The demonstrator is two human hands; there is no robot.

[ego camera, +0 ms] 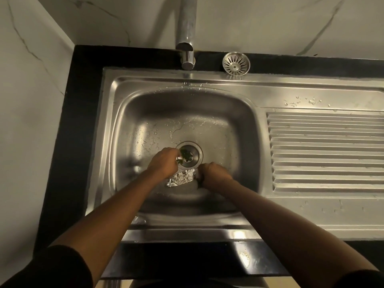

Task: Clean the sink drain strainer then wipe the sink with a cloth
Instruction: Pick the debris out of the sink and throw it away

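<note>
The steel sink basin (pixel 145 113) is wet, and its open drain (pixel 192 154) holds dark green food waste (pixel 186 156). My left hand (pixel 164 161) reaches to the drain's left edge with curled fingers and pinches some of that waste; a small shiny bit shows at the fingertips. Just below the drain lies a crumpled sheet of aluminium foil (pixel 180 178). My right hand (pixel 212 173) grips the foil's right end. The round slotted drain strainer (pixel 236 63) lies out of the drain on the black counter behind the sink. No cloth is in view.
The tap spout (pixel 187 28) hangs over the sink's back rim. A ribbed drainboard (pixel 324 150) with water drops runs to the right. Black counter (pixel 68 142) and a marble wall close off the left side.
</note>
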